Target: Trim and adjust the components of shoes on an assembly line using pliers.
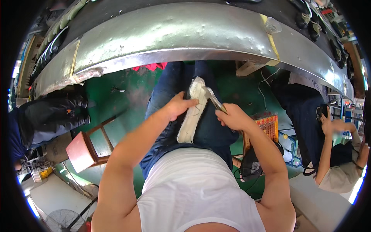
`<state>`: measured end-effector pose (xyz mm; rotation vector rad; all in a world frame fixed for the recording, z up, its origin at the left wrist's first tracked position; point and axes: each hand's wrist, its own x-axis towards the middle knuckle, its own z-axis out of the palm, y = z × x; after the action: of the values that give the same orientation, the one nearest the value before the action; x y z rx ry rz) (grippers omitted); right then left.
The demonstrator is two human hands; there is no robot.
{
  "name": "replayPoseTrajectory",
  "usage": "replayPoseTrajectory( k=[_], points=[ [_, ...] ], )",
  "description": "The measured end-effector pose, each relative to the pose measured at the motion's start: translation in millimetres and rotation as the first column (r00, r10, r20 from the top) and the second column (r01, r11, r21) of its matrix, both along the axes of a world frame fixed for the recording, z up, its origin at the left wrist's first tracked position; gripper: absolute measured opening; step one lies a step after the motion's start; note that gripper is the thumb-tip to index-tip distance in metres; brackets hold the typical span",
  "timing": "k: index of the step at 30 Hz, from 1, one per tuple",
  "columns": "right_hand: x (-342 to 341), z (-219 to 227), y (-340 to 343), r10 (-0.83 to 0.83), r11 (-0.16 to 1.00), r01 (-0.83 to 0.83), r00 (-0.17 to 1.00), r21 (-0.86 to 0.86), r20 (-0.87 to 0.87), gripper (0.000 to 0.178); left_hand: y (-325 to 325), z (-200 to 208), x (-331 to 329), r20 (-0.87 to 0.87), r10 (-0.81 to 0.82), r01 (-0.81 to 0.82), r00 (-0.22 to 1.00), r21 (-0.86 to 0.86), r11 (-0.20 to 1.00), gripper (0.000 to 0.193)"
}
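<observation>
A shoe [190, 120] lies across my lap, its pale, unfinished underside turned up and its toe pointing away from me. Thin thread-like lines cross its middle, and a stitched-looking edge runs round the heel end. My left hand [178, 106] grips it from the left side, thumb pressed on the underside and the other fingers mostly hidden. In my right hand [233, 117] is a shiny metal hand tool with a curved head, which looks like pincers [214, 101]. Its head is at the right edge of the shoe near the toe; whether it touches is hard to tell.
A metal-edged bench [174, 31] with a dark top spans the front, with several shoes [315, 29] along it. A reddish stool [82, 151] stands left, a patterned crate [266, 127] right. Other people [340, 154] sit at both sides. A fan [63, 220] is at lower left.
</observation>
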<state>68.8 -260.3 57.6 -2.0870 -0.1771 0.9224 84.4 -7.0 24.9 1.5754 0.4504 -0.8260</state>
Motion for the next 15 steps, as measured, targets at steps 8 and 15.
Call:
replayPoseTrajectory(
  k=[8,15],
  points=[
    [-47.4,25.9,32.0,0.463,0.881,-0.379,0.814,-0.285,0.35,0.03,12.0,-25.6,7.0,-0.158,-0.084,0.053,0.984,-0.191,0.98,0.094],
    [-67.3,-2.9,8.8,0.277,0.96,-0.249,0.915,-0.13,0.294,0.027,7.7,-14.9,-0.1,-0.085,-0.025,0.005,0.996,-0.233,0.972,0.083]
  ],
)
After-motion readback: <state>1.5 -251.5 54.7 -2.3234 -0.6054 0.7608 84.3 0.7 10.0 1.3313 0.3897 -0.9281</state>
